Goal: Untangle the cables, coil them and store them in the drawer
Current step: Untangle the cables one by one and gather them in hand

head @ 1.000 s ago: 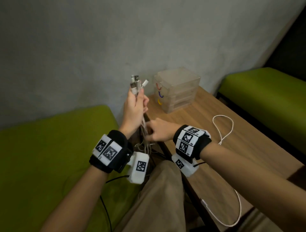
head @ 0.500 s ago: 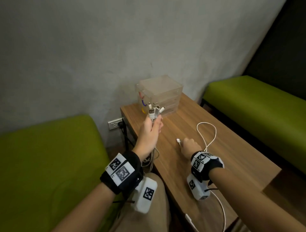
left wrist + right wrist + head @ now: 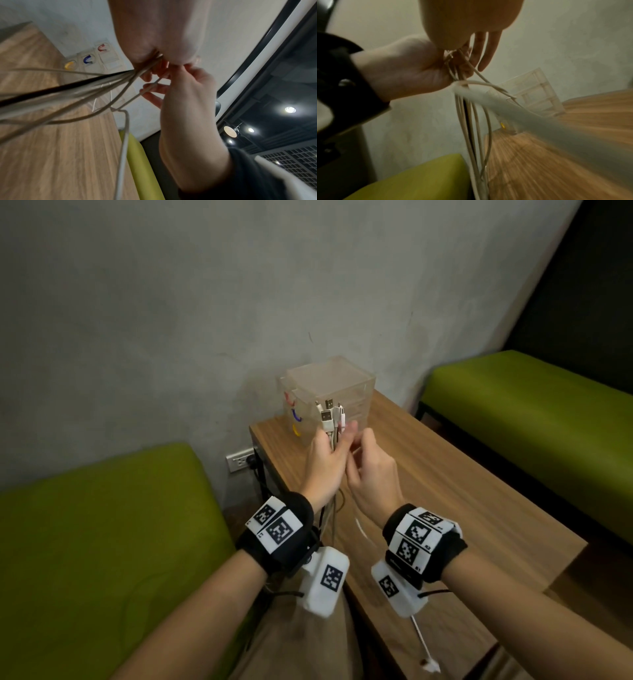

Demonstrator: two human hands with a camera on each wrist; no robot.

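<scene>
My left hand (image 3: 337,436) grips a bundle of cables (image 3: 328,419) upright over the table, plugs on top. The strands, mostly white with one black (image 3: 68,88), hang down past the table edge. My right hand (image 3: 359,440) is right beside it, fingers curled, pinching one white cable (image 3: 149,88) at the bundle. That cable (image 3: 359,529) drops below my right wrist, and a loose white plug end (image 3: 430,664) dangles near the table's front. The clear drawer unit (image 3: 349,385) stands just behind the hands, its drawers looking closed, with red (image 3: 102,48), blue (image 3: 87,59) and yellow (image 3: 69,65) handles.
The wooden table (image 3: 462,501) runs away to the right of the hands. Green benches sit at left (image 3: 102,525) and right (image 3: 531,392). A wall socket (image 3: 239,462) with a plug in it is below the table's far left corner. The grey wall is close behind.
My right hand has lifted off the table with the white cable and come up against the left hand. The loop of white cable no longer lies on the tabletop.
</scene>
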